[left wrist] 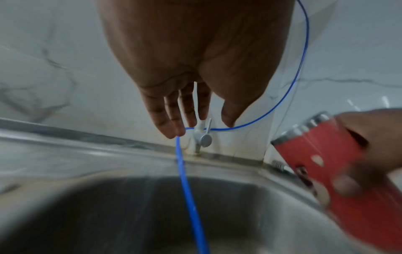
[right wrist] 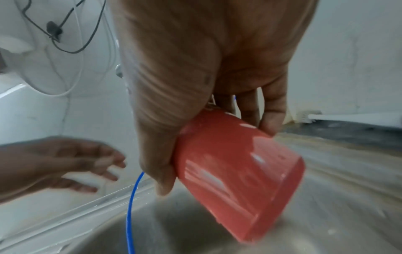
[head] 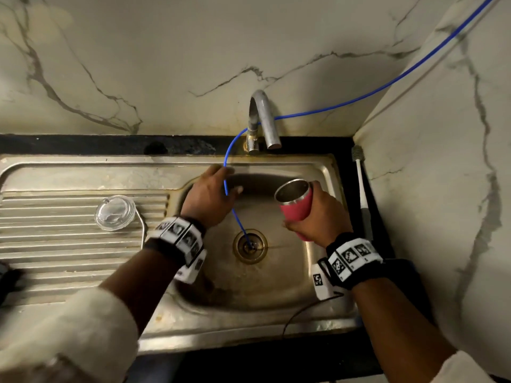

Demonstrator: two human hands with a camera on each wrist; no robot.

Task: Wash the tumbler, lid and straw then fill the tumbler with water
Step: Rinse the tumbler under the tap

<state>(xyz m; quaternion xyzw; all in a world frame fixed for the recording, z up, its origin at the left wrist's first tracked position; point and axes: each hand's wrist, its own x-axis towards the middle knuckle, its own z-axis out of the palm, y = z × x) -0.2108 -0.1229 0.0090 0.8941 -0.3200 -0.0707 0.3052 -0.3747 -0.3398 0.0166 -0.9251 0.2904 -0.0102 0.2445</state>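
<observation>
The pink steel-lined tumbler (head: 297, 208) is held tilted over the sink basin (head: 276, 277) by the right hand (head: 318, 222), whose fingers and thumb are wrapped round its body, with the open mouth turned up and toward the tap (head: 261, 120). The left hand (head: 210, 197) is spread with relaxed fingers above the back of the basin, nothing grasped, close beside the thin blue tube (head: 229, 189) that is strung from the wall, past the tap and down into the drain (head: 250, 246). The clear lid (head: 115, 212) is lying on the ribbed drainboard (head: 55, 230), with the bent metal straw (head: 142, 225) just beside it.

Several slips can be foreseen. The tube could be snagged by the left hand as the tap is reached for, and its end dragged out of the drain. The tumbler looks wet and glossy, so the grip could be lost and the cup dropped into the steel basin. If the tap is opened hard, water could be splashed off the tilted rim onto the wrist bands. The lid and straw could be forgotten, or rolled off the ribs.

The surface is a worn stainless sink unit set in a dark counter, stained near the tap base. White marble-patterned panels with grey veins are seen behind and to the right, and a long white-handled brush (head: 360, 189) is lying on the counter strip against the right wall.
</observation>
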